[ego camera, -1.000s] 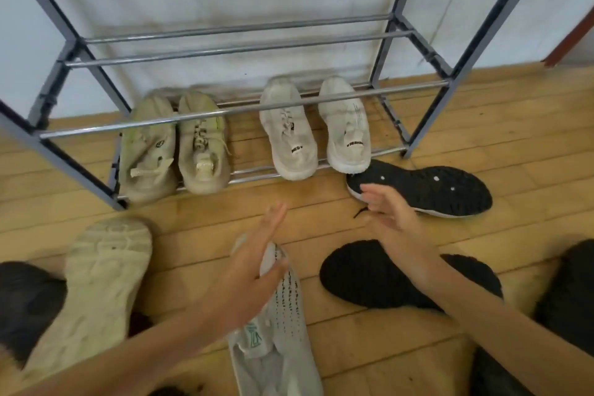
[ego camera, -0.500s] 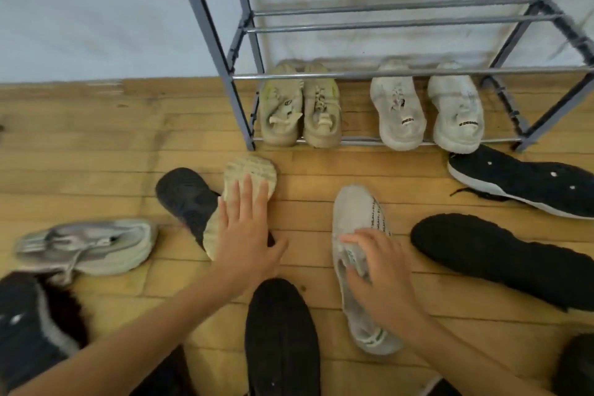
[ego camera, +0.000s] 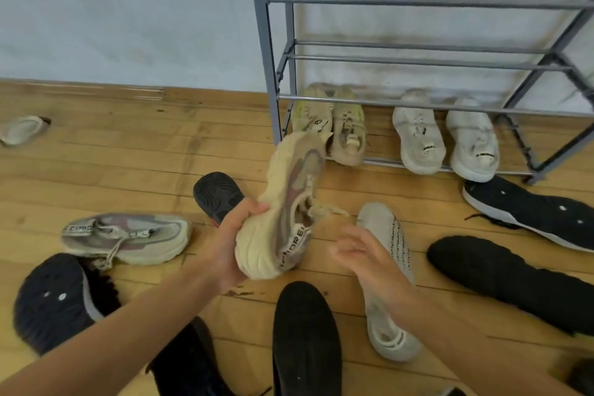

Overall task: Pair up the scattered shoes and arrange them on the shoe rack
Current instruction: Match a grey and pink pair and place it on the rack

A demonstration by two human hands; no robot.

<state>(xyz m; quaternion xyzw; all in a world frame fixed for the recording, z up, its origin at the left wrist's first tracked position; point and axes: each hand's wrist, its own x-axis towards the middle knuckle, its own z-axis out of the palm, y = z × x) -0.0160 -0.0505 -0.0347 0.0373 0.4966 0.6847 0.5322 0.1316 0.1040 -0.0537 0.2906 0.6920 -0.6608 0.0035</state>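
**Head view: cream sneaker in the left hand, its mate on the floor to the left**

Head view. The left hand (ego camera: 229, 243) is clenched around the heel end of a cream sneaker (ego camera: 287, 206), lifted clear of the floor. Its long axis runs from the heel at the palm up and away to the toe, which points toward the shoe rack's (ego camera: 269, 52) front left post. The sole faces left; laces hang loose on the right side.

The right hand (ego camera: 369, 254) is released, fingers spread, grasping nothing. It hovers just right of the held sneaker, above a white knit shoe (ego camera: 390, 325) lying on the floor.

The likely mate (ego camera: 127, 238), same colours and heel-strap lettering, lies on its side on the floor, well left of the grip, toe pointing right, long axis roughly crosswise to the held shoe.

Judgement: the mate sits on the left hand's side, but that hand is occupied. The free right hand would have to cross over, or take the held sneaker first.

Two pairs already stand on the rack's bottom shelf.
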